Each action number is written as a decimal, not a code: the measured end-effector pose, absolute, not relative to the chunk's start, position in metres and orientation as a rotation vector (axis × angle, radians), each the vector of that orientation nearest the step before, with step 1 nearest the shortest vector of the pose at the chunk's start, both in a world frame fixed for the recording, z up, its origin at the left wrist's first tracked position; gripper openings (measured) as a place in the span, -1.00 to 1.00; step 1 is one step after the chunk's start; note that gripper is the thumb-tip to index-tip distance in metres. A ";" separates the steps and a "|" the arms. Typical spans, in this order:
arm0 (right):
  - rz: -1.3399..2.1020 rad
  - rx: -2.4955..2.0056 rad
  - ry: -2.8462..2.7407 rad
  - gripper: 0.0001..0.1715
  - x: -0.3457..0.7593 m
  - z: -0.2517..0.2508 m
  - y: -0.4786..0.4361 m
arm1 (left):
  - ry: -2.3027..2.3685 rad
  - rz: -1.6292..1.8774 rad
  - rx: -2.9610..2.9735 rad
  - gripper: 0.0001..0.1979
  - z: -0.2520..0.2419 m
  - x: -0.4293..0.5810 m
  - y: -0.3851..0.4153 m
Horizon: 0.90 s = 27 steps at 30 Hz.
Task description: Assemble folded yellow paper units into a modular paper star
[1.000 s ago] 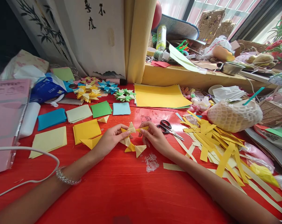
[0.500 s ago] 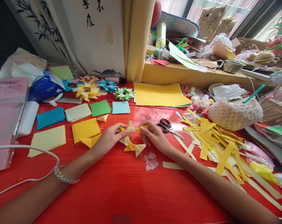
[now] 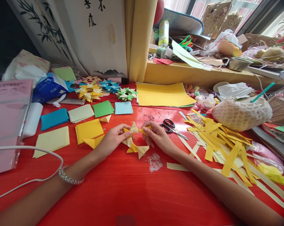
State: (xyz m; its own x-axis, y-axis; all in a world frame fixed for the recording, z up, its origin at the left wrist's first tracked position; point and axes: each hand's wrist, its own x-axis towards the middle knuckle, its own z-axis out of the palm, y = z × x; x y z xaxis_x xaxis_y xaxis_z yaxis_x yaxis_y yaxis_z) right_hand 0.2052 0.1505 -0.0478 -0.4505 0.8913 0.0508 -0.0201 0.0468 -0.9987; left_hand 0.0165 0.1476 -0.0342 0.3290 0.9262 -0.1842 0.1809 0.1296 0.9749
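Observation:
My left hand [image 3: 119, 134] pinches one end of a curved chain of interlocked folded paper pieces [image 3: 132, 148] in yellow and cream. A cream folded point [image 3: 134, 127] sticks up past its fingertips. Between the thumb and fingers of my right hand [image 3: 156, 133] is a yellow folded paper piece [image 3: 145, 129]. The tip of that piece meets the cream point, though how far it goes in cannot be made out. The chain's other end hangs below, just above or on the red table. Fingers partly hide the joints.
Black-handled scissors [image 3: 171, 127] and yellow and cream paper strips [image 3: 212, 141] lie to the right. On the left are stacks of cut paper [image 3: 88, 130] and a white cable [image 3: 59, 157]. Finished paper stars [image 3: 90, 92] and yellow sheets [image 3: 164, 94] rest behind.
The view has shifted slightly, so everything appears a little further right. Both hands keep their hold, with barely any movement between them.

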 end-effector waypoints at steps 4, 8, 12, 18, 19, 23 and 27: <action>1.482 -0.934 -1.570 -0.73 0.205 -0.050 0.151 | 1.080 0.762 1.315 -0.68 -0.034 0.016 0.147; 1.482 -0.944 -1.566 -0.74 0.205 -0.051 0.151 | 1.078 0.765 1.293 -0.68 -0.035 0.015 0.147; 1.469 -0.954 -1.568 -0.72 0.205 -0.050 0.151 | 1.082 0.769 1.287 -0.70 -0.035 0.015 0.147; 1.515 -0.943 -1.563 -0.73 0.205 -0.048 0.151 | 1.059 0.781 1.273 -0.69 -0.035 0.016 0.147; 1.529 -0.940 -1.560 -0.73 0.206 -0.048 0.151 | 1.053 0.784 1.263 -0.69 -0.035 0.016 0.147; 1.567 -0.952 -1.559 -0.71 0.206 -0.045 0.152 | 1.051 0.798 1.255 -0.68 -0.036 0.015 0.147; 1.588 -0.981 -1.563 -0.69 0.207 -0.044 0.153 | 1.063 0.782 1.286 -0.68 -0.037 0.014 0.146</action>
